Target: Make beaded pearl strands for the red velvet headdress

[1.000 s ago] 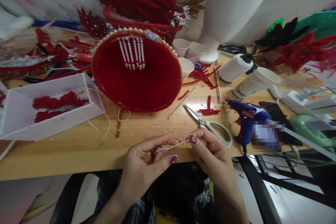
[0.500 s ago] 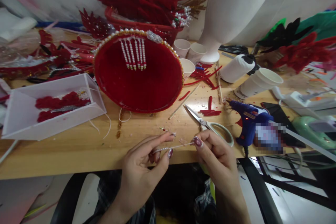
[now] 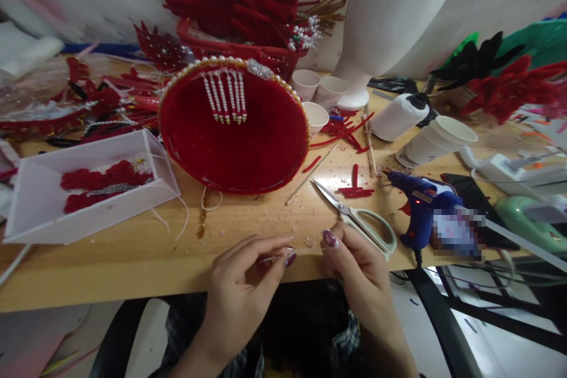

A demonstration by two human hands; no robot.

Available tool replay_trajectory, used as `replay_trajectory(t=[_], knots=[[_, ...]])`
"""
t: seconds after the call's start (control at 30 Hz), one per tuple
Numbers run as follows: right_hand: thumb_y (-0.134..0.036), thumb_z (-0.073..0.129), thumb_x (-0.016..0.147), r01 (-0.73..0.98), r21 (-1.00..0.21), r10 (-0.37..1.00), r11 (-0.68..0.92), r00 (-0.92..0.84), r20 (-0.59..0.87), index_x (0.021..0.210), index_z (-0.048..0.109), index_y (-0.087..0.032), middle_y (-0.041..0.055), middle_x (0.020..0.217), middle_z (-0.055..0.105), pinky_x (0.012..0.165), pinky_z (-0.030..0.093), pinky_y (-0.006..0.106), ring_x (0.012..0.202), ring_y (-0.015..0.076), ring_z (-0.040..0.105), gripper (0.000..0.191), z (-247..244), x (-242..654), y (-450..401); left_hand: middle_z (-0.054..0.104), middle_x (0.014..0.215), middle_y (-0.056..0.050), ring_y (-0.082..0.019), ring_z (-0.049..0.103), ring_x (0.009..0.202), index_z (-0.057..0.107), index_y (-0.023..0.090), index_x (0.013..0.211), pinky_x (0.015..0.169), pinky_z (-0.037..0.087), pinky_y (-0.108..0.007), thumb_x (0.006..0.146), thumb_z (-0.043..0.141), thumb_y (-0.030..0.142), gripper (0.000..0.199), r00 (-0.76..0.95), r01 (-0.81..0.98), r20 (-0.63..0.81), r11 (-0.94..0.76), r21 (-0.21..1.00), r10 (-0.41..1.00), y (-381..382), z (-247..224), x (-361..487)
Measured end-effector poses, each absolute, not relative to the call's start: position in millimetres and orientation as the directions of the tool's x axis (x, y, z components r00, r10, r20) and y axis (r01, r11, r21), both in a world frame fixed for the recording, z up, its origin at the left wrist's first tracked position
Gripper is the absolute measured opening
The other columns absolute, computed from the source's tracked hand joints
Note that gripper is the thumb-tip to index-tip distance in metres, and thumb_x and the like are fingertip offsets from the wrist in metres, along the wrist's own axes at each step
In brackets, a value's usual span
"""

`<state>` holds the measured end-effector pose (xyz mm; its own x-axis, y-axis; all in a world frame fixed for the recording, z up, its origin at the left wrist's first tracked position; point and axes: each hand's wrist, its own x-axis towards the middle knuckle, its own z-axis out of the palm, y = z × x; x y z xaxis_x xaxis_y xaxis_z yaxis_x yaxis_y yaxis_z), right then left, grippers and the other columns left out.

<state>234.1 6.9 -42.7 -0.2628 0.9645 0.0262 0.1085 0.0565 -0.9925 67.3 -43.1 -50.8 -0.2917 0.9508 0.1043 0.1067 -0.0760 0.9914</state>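
Note:
Above the table's front edge, my left hand point(image 3: 241, 277) pinches a string of small white beads point(image 3: 269, 258) between thumb and fingers; part of it is hidden in the hand. My right hand point(image 3: 361, 266) is closed in a pinch just to the right, where a thin pale thread point(image 3: 306, 249) runs faintly from the bead string to its fingertips. Scissors point(image 3: 354, 212) with pale handles lie beside my right hand, blades apart. Beyond my hands stands a round red velvet headpiece point(image 3: 234, 147), with pearl trim and several hanging bead strands point(image 3: 225, 97).
On the left sits a white box point(image 3: 88, 218) with red fluffy pieces. A blue glue gun point(image 3: 419, 201) rests at right, near paper cups point(image 3: 436, 142) and a thread spool point(image 3: 401, 117). Red stems point(image 3: 234, 6) fill a basket behind. A white mannequin form point(image 3: 390, 18) stands there.
The bead string has drawn further into my left hand, and its coloured-bead end no longer shows above the fingers. My left fingers have closed more. My right hand has shifted slightly left.

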Motion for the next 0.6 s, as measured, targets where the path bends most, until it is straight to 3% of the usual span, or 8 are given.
replay_trajectory(t=[0.17,0.4,0.6], knots=[[-0.042,0.052,0.103,-0.027,-0.999,0.977,-0.026,-0.213,-0.020,0.068,0.047,-0.022,-0.0072,0.059,0.032,0.043,0.022,0.025,0.049,0.0106,0.025,0.040,-49,234,8,0.072,0.069,0.005,-0.009,0.072,0.066,0.079,0.033,0.103,0.064,0.057,-0.011,0.079,0.076,0.009,0.034,-0.318,-0.205,-0.052,-0.015,0.979,0.947,-42,-41,65],[-0.041,0.055,0.102,0.024,-0.999,0.994,0.028,-0.108,0.026,0.069,0.048,-0.022,-0.0066,0.059,0.033,0.043,0.023,0.025,0.049,0.0106,0.029,0.039,-49,231,14,0.077,0.073,-0.002,-0.010,0.069,0.058,0.082,0.021,0.080,0.054,0.057,-0.014,0.072,0.085,0.018,0.009,-0.271,-0.400,-0.298,0.175,0.900,0.915,-33,-41,60],[-0.038,0.058,0.101,0.121,-0.984,0.990,0.133,0.023,0.137,0.072,0.051,-0.022,-0.0055,0.062,0.038,0.043,0.028,0.024,0.051,0.0108,0.035,0.034,-46,231,12,0.071,0.066,0.005,-0.006,0.064,0.055,0.077,0.022,0.101,0.053,0.055,-0.012,0.070,0.089,0.018,0.034,-0.277,-0.612,-0.355,0.121,0.782,0.893,-25,-40,55]])
